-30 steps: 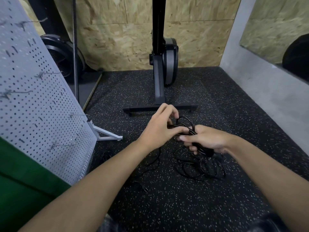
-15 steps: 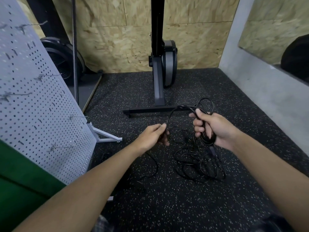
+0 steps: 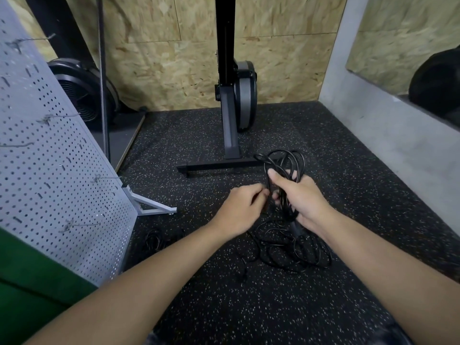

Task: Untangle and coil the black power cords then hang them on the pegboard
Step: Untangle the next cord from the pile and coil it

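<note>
Cord (image 3: 286,158) should handle light and limp: right hand (image 3: 302,202) grips its gathered loops, left hand (image 3: 242,210) pinches the loose strand.

The left hand (image 3: 240,210) is closing back in on the right hand (image 3: 302,200), its fingertips now pinching at the black cord coil (image 3: 297,165) just beside the right thumb instead of drawing a strand out sideways, and the coil above the right fist is gaining another loop
</note>
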### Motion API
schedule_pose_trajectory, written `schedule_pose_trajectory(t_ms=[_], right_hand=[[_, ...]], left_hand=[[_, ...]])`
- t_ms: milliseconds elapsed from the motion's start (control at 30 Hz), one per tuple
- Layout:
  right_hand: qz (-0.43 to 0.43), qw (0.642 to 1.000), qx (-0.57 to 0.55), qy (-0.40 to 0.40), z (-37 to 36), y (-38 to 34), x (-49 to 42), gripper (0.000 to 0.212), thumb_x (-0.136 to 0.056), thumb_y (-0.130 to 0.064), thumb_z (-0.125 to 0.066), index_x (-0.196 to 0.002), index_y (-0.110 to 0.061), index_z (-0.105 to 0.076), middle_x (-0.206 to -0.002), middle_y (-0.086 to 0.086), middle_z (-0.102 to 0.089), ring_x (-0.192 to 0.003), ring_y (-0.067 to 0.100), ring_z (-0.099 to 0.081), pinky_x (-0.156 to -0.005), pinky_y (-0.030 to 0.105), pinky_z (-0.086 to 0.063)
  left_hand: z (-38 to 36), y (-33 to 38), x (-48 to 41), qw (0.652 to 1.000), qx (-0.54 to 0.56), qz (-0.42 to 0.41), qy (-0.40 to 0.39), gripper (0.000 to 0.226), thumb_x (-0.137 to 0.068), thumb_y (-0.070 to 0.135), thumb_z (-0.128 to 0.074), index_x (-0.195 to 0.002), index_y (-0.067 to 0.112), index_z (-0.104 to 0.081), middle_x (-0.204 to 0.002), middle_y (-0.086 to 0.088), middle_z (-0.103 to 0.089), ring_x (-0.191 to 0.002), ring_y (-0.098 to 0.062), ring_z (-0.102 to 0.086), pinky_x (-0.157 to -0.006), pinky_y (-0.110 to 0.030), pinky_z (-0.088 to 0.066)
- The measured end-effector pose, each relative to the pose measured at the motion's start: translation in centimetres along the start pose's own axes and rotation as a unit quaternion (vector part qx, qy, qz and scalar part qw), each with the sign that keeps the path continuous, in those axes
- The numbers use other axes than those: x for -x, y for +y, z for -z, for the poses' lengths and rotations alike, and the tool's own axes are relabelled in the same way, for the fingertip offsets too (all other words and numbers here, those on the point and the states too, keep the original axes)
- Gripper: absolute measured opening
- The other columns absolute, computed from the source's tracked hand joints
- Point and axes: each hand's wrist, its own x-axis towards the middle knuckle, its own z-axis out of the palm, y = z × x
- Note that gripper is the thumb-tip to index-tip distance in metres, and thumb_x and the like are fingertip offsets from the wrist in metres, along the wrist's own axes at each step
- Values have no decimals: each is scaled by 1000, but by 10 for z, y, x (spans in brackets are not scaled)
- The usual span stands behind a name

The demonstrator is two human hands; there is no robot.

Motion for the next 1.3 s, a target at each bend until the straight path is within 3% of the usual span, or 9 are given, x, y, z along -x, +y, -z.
schedule_pose_trajectory(t_ms=[133,233,300,467,667,867,1033,1100,1300], right_hand=[[-22,1000,-13,2,2,1,-4,23,-94,-28,-78,-91,-5,-81,-87,7,-79,-63,10,-61,-62,28,-51],[-49,998,-27,-2,7,0,-8,14,-87,-24,-84,-80,-13,-79,-76,3,-73,-64,13,-63,-64,32,-54],[-42,998,-44,-8,10,-3,-10,9,-86,-18,-84,-85,-15,-76,-72,0,-65,-61,11,-59,-62,30,-53],[-35,988,-127,-78,14,-13,-9,12,-101,-17,-67,-103,-5,-68,-69,0,-52,-59,12,-50,-71,35,-59],[-53,984,-141,-96,23,-25,-8,10,-105,-19,-59,-99,-11,-62,-66,-3,-46,-51,8,-43,-56,33,-57],[-62,988,-136,-48,34,-26,-15,10,-106,-18,-58,-98,-12,-60,-64,-4,-43,-48,7,-37,-45,23,-38],[-19,997,62,38,41,-21,-20,17,-104,-21,-64,-93,-10,-57,-64,-2,-45,-47,8,-38,-47,26,-37],[-31,991,120,54,42,-17,-23,21,-102,-27,-67,-94,-9,-59,-67,0,-49,-49,10,-42,-49,29,-39],[-40,974,222,-1,38,-19,-13,62,-73,-76,-78,-96,-20,-65,-68,-4,-49,-55,13,-46,-61,36,-43]], left_hand=[[0,3,2,999,-24,-36,-20,28,-110,21,-50,-89,26,-68,-64,10,-59,-55,-5,-50,-55,-19,-37],[0,2,3,995,-19,-20,-100,34,-111,27,-47,-144,27,-57,-83,3,-76,-71,-10,-70,-73,-25,-54],[-1,-1,6,988,-12,-11,-151,45,-112,30,-46,-157,30,-42,-86,4,-78,-74,-3,-70,-75,-22,-53],[5,-21,4,981,-39,26,-189,48,-111,50,-40,-97,22,-76,-80,7,-76,-70,-5,-65,-75,-28,-47],[7,-38,6,971,-74,64,-219,71,-88,89,-39,-92,28,-74,-94,8,-75,-89,-11,-69,-89,-35,-53],[12,-53,-1,981,-51,61,-177,32,-99,50,-66,-92,19,-70,-70,7,-60,-55,-5,-47,-53,-27,-37],[34,-59,-11,989,77,45,-117,17,-91,31,-81,-95,18,-70,-86,0,-70,-80,-9,-64,-80,-39,-54],[39,-53,-10,986,116,41,-109,16,-89,23,-84,-94,16,-70,-87,-4,-72,-80,-11,-65,-74,-33,-55],[39,-20,-5,988,134,-21,-72,25,-84,30,-87,-82,8,-73,-77,-9,-76,-75,-17,-69,-84,-32,-54]])
